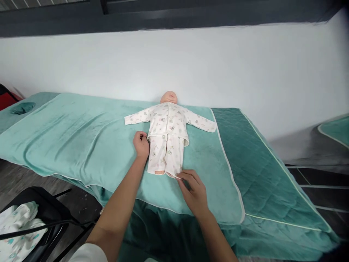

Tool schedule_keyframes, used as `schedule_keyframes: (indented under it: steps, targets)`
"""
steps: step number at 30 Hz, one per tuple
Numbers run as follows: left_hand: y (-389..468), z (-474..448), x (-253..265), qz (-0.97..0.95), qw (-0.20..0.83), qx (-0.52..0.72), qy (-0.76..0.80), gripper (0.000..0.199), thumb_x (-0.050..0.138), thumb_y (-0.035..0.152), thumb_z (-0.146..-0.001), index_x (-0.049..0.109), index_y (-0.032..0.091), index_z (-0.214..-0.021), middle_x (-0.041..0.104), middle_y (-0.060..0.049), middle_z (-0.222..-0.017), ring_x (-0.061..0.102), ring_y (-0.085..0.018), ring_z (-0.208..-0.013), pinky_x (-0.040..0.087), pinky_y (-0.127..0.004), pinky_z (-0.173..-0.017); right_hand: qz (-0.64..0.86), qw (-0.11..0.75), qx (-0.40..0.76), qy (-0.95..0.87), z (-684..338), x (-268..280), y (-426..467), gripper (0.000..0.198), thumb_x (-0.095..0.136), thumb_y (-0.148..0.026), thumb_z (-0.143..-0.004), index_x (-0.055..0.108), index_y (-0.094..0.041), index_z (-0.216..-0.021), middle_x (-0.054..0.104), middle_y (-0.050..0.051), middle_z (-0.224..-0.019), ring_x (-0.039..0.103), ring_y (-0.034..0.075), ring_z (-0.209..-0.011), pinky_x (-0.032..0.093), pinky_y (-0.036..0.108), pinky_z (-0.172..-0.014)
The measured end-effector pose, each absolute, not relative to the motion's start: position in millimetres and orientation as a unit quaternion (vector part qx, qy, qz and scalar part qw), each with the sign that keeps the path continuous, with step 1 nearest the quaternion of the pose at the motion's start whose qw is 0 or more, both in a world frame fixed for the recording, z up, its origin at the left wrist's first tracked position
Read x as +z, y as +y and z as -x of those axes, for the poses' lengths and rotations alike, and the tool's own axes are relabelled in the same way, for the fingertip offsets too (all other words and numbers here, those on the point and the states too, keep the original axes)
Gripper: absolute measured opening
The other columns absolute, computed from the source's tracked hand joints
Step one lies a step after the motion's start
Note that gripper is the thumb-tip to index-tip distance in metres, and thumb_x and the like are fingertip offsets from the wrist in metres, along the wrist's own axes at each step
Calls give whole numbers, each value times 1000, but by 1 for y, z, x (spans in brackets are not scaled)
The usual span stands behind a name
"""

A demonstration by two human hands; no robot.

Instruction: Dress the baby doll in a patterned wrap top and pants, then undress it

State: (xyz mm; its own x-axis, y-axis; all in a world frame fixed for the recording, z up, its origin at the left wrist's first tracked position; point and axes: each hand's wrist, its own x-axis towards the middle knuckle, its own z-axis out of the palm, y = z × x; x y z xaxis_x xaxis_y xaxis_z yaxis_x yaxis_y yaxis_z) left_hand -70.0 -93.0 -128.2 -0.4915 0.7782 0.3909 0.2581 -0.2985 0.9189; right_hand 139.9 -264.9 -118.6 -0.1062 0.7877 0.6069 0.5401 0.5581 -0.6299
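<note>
A baby doll (169,97) lies on its back on a light green blanket, dressed in a white patterned top (168,118) with both sleeves spread sideways. Matching white pants (158,153) cover its legs, and a bit of one foot shows at the left cuff. My right hand (193,191) pinches the hem of the pant leg on the right between thumb and fingertips. Beside the doll's waist on the left, my left hand (141,145) is closed, its fingers curled against the edge of the top and pants; what they hold is hidden.
The light green blanket (73,134) lies over a darker quilted cover (261,174) on a long bed against a white wall (174,62). At lower left, a black chair (51,203) holds a crumpled white patterned cloth (23,225). A metal rack (321,186) stands at right.
</note>
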Motion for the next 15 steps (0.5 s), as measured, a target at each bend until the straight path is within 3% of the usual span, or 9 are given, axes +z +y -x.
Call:
schedule_keyframes:
  steps: [4,10,15]
  targets:
    - [-93,71,-130,-459,211,664,551,20,44,4,-72,56,21,-73,58,1,-73,54,-14,-74,43,-27,-74,478,463,57,-745,-141,-105,-275,19,64,-13,-92,62,-25,-107,64,6,-99,61,21,-93,53,39,-81]
    - [-100,73,-128,-443,245,683,526,18,44,7,-73,56,20,-73,58,1,-71,55,-13,-71,44,-26,-73,474,364,33,-801,-111,-81,-269,31,60,-18,-94,59,-24,-124,67,10,-118,58,28,-113,48,48,-93]
    - [-123,77,-127,-427,272,698,506,16,44,8,-74,56,19,-75,58,1,-70,56,-13,-70,47,-26,-72,462,295,11,-836,-94,-74,-253,20,58,-20,-96,61,-24,-116,69,7,-110,57,27,-109,40,52,-104]
